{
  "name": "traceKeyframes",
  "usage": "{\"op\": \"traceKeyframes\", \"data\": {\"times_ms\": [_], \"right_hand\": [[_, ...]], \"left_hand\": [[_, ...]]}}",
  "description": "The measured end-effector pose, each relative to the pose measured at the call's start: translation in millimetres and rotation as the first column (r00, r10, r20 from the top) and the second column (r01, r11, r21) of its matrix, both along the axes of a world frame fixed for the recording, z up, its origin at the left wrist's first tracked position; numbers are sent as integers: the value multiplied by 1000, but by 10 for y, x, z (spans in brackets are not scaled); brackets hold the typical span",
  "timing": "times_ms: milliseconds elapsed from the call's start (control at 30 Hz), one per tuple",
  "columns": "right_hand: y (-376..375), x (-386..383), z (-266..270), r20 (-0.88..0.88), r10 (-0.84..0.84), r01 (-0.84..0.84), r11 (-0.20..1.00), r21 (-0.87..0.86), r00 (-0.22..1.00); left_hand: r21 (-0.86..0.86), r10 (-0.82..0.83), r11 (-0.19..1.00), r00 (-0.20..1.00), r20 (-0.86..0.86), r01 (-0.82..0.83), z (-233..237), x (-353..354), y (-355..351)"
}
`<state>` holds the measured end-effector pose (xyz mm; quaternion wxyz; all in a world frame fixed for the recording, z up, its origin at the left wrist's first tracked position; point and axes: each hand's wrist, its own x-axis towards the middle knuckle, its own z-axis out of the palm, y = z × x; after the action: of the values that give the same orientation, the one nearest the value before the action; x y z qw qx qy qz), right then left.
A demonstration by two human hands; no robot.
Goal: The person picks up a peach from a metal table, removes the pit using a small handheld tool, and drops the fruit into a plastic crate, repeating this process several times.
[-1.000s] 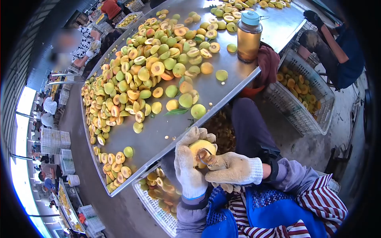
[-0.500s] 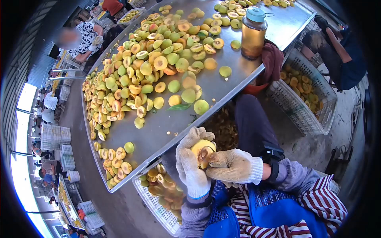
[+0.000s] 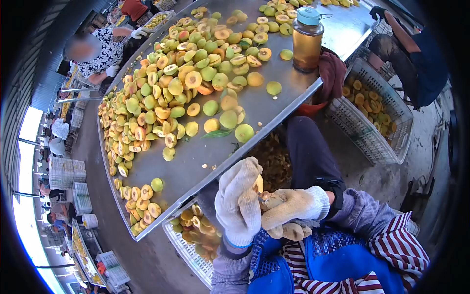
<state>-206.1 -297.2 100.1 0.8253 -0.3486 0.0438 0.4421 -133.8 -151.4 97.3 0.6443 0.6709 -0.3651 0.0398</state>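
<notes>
My left hand (image 3: pixel 239 201), in a white knit work glove, is closed round a halved peach, with its palm turned inward. Only a yellow edge of this peach half (image 3: pixel 259 183) shows past the glove. Against it presses my right hand (image 3: pixel 295 209), in a stained glove, with curled fingers. Something small and brownish shows at the right fingertips, but I cannot make out what it is. Both hands are over my lap, just off the table's near edge. Below and left of them is a white crate (image 3: pixel 183 255) with cut peaches inside.
A metal table (image 3: pixel 191 171) bears a big heap of halved peaches (image 3: pixel 171 88) and a smaller cluster (image 3: pixel 142 203). A drink bottle (image 3: pixel 307 41) and a dark red cloth (image 3: pixel 333 73) are at its right edge. Another crate (image 3: pixel 391 147) stands right. Co-workers sit around.
My left hand has rolled inward, hiding most of the peach half whose cut face showed before. My right hand has shifted slightly right, its fingers more curled. Across the table, a co-worker's hands have moved apart.
</notes>
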Motion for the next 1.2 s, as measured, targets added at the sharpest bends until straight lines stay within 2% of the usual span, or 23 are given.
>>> {"op": "traceKeyframes", "data": {"times_ms": [33, 67, 133, 167, 200, 233, 267, 300, 333, 400, 467, 533, 600, 667, 700, 767, 833, 933, 967, 1067, 1100, 1200], "right_hand": [[-17, 2, -15, -28, 7, -7, 1000, -26, 1000], [-20, -24, -80, -83, 0, 8, 996, 92, 997], [-14, -65, -165, -193, 5, 59, 946, 320, 981], [-45, -71, -147, -57, 35, -18, 962, 272, 998], [-30, -82, -131, -98, -28, 52, 967, 249, 995], [-6, -103, -124, -137, -90, 120, 967, 225, 986], [4, -112, -119, -172, -150, 183, 963, 197, 974], [-6, -69, -159, -114, -77, 93, 986, 138, 990], [-13, -48, -144, -101, -41, 48, 996, 69, 994], [-32, 38, 7, -77, 12, -18, 997, -80, 997], [-34, 28, 138, -21, -64, 59, 982, -179, 998], [8, -7, 0, -122, -62, 80, 987, 141, 991], [10, -57, 140, -129, -119, 132, 986, 98, 984], [18, -79, 72, -191, -88, 121, 978, 171, 978], [27, -91, 2, -166, -100, 137, 964, 227, 981], [44, -131, -165, -161, -125, 174, 925, 337, 979], [77, -208, -302, -252, -146, 243, 876, 417, 957], [90, -229, -745, -201, -24, 162, 690, 705, 979], [122, -311, -830, -238, -70, 213, 725, 655, 969], [135, -340, -799, -286, -47, 246, 656, 714, 957], [142, -332, -774, -295, -24, 243, 634, 734, 955], [139, -264, -760, -277, 13, 194, 681, 706, 961]], "left_hand": [[4, -70, 997, 989, -127, 71, 25, 22, 29], [-2, -136, 990, 959, -249, 140, 46, 46, 45], [-22, -142, 990, 987, -69, 141, 36, 78, 28], [-54, -154, 986, 987, 38, 156, 5, 96, 7], [-85, -161, 981, 976, 143, 174, -10, 107, -11], [-28, -208, 977, 970, 125, 213, 22, 156, 8], [-87, -249, 967, 961, -123, 240, 48, 129, 3], [-151, -290, 956, 887, -358, 252, 83, 90, -7], [-215, -327, 945, 755, -568, 248, 102, 52, -21], [-197, -245, 968, 770, -589, 157, 100, 35, -37], [-228, -249, 964, 750, -612, 135, 83, 37, 2], [-236, -244, 965, 700, -671, 111, 136, -10, -6], [-182, -223, 972, 808, -546, 146, 61, -9, 8], [-127, -180, 982, 887, -426, 138, 30, 17, -60], [-91, -143, 989, 919, -368, 117, 13, 13, -58], [-207, -254, 961, 873, -417, 181, -47, 12, -28], [-335, -343, 921, 824, -451, 200, -95, -38, -8], [-438, -391, 884, 769, -505, 162, -88, -86, -57], [-426, -415, 885, 727, -547, 185, -84, -63, -38], [-310, -377, 907, 875, -304, 283, -183, 31, -13], [-291, -329, 923, 910, -252, 253, -177, 18, -21], [-461, -436, 872, 685, -583, 163, -98, -96, -8]]}}
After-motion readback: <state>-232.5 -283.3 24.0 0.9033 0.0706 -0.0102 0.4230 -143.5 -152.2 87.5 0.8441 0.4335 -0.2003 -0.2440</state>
